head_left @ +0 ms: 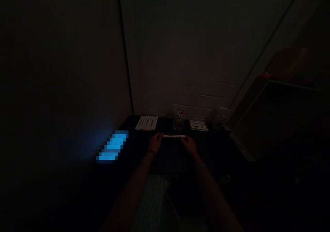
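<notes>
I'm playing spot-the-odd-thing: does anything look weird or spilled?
The glowing blue patch at the left looks odd, because it's broken into blocky squares while everything else is dim. The held marker looks straight. I see no spill, though darkness hides much.

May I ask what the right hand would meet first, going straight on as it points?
Beyond the slim white marker in the right hand, probably the clear, upright container, though darkness leaves depth unclear.

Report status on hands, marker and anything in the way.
Left hand, right hand: each gripping one end of white marker. Marker crosswise, printing visible. Nothing visibly blocking it; scene very dark.
</notes>
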Available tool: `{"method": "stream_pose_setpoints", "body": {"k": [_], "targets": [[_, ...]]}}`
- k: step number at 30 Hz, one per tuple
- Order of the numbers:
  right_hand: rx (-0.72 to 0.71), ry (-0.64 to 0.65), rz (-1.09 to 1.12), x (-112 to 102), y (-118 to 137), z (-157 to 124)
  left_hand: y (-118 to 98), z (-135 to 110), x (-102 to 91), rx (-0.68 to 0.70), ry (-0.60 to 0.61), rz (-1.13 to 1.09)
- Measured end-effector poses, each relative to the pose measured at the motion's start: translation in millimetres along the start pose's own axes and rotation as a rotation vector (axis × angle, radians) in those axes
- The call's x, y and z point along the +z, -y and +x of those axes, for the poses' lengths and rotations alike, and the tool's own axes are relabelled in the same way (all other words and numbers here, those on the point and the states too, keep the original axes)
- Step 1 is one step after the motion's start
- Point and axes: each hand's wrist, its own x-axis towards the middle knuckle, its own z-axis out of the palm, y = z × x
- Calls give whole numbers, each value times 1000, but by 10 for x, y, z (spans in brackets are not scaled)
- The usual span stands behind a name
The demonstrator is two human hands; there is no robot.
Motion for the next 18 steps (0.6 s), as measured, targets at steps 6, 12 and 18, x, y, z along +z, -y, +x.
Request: {"method": "stream_pose_setpoints", "body": {"k": [6,12,18], "targets": [[-6,7,6,20,-33,20,-7,0,-10,-6,12,-4],[-6,-2,19,41,-61,30,26,9,14,7,-6,-2],[-24,-7,37,25,-27,7,9,2,4,14,-2,-4]]}}
